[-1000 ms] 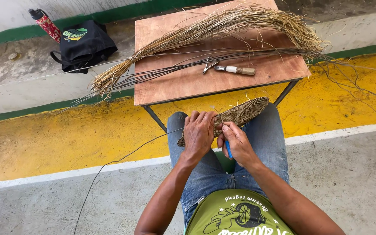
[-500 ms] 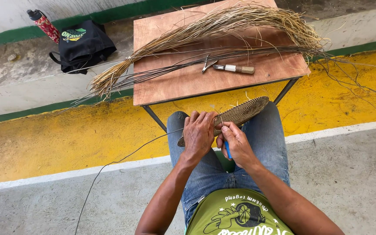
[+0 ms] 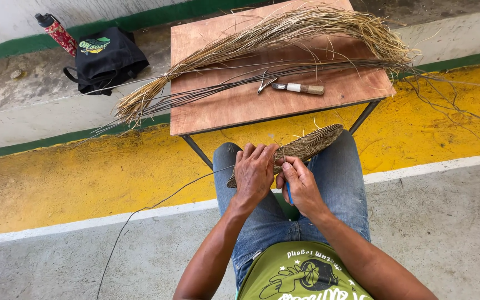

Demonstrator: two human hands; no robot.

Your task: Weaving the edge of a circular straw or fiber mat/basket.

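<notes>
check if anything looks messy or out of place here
Mostly tidy. The straw bundle overhangs the wooden table on both sides, loose strands trailing onto the floor at right. Left hand and right hand hold the woven piece steady.

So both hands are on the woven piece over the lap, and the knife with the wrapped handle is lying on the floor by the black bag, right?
Not quite. Both hands, left hand and right hand, are on the woven piece over the lap, but the knife lies on the wooden table, beside the bundle of straw, not on the floor by the black bag. The head view shows it.
</notes>
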